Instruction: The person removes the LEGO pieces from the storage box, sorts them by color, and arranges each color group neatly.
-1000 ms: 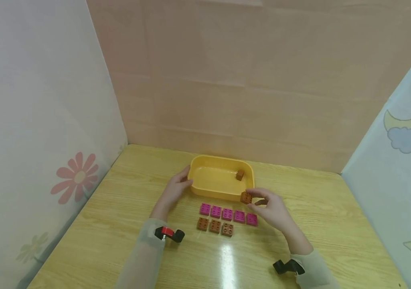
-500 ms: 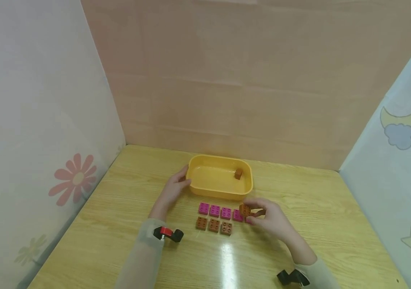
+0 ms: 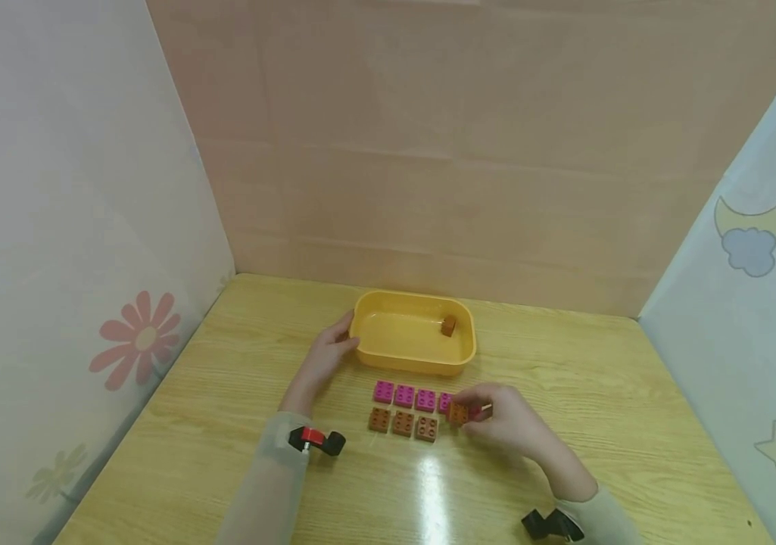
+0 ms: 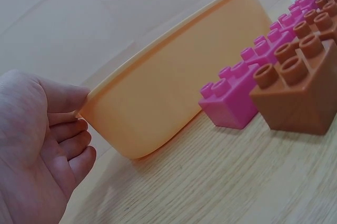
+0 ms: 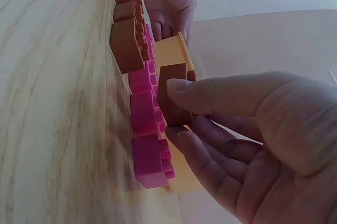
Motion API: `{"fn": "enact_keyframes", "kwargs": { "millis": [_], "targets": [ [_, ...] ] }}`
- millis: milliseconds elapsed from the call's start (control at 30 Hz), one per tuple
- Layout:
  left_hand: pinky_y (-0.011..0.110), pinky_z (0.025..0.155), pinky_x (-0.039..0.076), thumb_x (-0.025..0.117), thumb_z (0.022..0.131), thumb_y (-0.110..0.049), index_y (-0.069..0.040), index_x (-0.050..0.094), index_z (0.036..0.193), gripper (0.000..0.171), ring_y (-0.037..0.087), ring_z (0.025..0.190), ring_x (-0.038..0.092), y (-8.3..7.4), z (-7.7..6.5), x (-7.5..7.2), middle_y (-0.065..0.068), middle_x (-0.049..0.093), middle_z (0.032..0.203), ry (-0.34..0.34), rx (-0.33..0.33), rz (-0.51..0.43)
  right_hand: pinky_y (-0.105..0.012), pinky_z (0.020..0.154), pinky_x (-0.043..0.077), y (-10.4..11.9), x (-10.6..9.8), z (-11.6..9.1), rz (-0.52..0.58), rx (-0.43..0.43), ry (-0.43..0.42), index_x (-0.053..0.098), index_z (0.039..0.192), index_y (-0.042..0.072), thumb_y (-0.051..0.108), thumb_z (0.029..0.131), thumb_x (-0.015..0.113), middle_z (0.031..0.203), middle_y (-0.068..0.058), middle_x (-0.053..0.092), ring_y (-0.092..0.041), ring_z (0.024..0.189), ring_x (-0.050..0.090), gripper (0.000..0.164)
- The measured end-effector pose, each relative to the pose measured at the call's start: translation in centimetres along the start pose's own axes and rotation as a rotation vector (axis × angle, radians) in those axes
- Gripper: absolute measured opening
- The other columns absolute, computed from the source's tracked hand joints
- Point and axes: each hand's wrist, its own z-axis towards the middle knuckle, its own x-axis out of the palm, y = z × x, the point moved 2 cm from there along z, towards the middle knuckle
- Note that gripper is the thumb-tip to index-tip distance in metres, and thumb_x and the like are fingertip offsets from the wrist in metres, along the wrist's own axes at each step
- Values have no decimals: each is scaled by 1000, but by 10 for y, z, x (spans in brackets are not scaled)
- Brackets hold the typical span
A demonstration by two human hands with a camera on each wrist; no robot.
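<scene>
My left hand (image 3: 325,359) grips the left end of a yellow plastic tub (image 3: 412,363), its thumb on the rim in the left wrist view. Between thumb and fingers, my right hand (image 3: 506,416) pinches a brown building brick (image 5: 174,93), raised above the table over the right end of the pink row. Pink bricks (image 3: 404,395) lie in a line before the tub, the rightmost partly hidden by my right hand in the head view. In front of them is a shorter row of brown bricks (image 3: 403,423). One more brown brick (image 3: 448,325) rests inside the tub at its right.
The wooden table (image 3: 278,318) runs back to a tan covered wall (image 3: 428,151). Patterned sheets hang on both sides, with a red flower (image 3: 145,338) on the left one. Each sleeve carries a black wrist camera mount (image 3: 551,524).
My right hand has carried the brown brick from the tub's front right corner toward me and slightly left, down toward the bricks on the table. My left hand stays on the tub.
</scene>
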Motion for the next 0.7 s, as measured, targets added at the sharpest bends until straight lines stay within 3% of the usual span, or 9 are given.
{"fn": "enact_keyframes", "kwargs": {
  "millis": [300,700],
  "targets": [
    [47,132,18,55,110,-10,-7,34,167,61,27,162,22,0,1,1,7,29,175,-10,0,1,-28,78,62,8,5,-1,-104,-25,49,80,119,10,2,79,88,107,5,76,-13,92,68,42],
    [46,131,19,56,109,-9,-6,34,167,62,28,161,24,2,2,1,9,29,175,-7,6,-8,-33,83,64,12,15,-2,-132,-19,89,79,119,9,7,76,91,108,3,78,-15,94,73,44]
  ]
}}
